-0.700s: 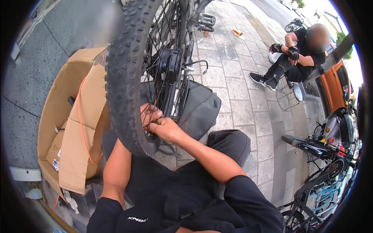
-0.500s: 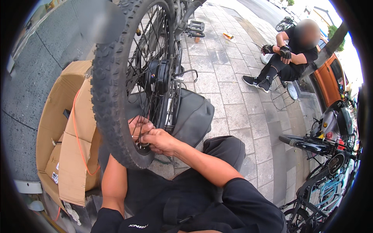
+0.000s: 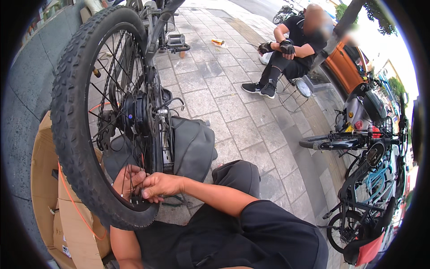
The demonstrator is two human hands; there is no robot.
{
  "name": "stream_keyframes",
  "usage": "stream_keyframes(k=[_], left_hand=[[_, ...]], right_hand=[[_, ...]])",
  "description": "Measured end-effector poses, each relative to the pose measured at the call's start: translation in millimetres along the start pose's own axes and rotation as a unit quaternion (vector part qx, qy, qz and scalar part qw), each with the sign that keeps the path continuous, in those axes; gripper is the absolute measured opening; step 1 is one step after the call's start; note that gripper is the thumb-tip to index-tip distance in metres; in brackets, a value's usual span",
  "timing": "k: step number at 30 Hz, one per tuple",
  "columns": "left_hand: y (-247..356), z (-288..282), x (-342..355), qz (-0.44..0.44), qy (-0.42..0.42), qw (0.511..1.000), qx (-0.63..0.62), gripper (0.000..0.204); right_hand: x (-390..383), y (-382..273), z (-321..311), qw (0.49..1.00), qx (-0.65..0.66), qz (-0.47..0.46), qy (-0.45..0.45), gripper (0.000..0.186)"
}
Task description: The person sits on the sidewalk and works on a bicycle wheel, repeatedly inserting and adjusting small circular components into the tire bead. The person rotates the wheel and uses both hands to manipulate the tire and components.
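A bicycle wheel with a knobbly black tyre (image 3: 74, 96) stands close in front of me at the left, mounted in a dark bicycle frame (image 3: 154, 45). At its centre is a thick black hub (image 3: 130, 112) with thin black spokes running to the rim. My left hand (image 3: 126, 180) reaches among the spokes at the wheel's near lower side, fingers bent and pinched. Against it, my right hand (image 3: 163, 184) is closed, thumb and fingertips pressed together by the spoke ends at the rim. Whatever small part lies between the fingers is hidden.
An open cardboard box (image 3: 78, 233) with an orange cable (image 3: 83, 213) over it stands left of the wheel. A dark grey cover (image 3: 192, 145) lies beyond my hands. A seated person (image 3: 291, 49) is at the far right, with parked two-wheelers (image 3: 367, 179) nearer.
The view has shifted, so wheel, box and seated person sit further left in the picture. My hands stay together at the spokes near the rim, with small finger changes.
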State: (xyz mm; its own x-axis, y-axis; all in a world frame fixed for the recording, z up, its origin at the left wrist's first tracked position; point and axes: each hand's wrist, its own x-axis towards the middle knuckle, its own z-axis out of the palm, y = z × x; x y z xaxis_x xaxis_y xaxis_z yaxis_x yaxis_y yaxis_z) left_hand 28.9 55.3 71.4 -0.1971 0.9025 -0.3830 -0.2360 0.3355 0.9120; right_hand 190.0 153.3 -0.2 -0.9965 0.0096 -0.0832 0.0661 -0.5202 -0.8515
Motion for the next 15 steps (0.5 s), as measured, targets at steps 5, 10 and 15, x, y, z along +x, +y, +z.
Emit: stream_keyframes(k=[5, 10, 15], left_hand=[[4, 7, 1, 0.028, -0.007, 1.0, 0.0, 0.033], [-10, 3, 14, 0.01, 0.005, 1.0, 0.008, 0.028], [-26, -10, 7, 0.066, 0.033, 0.996, 0.057, 0.035]], right_hand=[[0, -16, 29, 0.966, -0.2, 0.002, 0.164, 0.038], [0, -43, 41, 0.916, -0.296, 0.114, 0.247, 0.051], [9, -25, 35, 0.945, -0.214, 0.148, 0.199, 0.04]])
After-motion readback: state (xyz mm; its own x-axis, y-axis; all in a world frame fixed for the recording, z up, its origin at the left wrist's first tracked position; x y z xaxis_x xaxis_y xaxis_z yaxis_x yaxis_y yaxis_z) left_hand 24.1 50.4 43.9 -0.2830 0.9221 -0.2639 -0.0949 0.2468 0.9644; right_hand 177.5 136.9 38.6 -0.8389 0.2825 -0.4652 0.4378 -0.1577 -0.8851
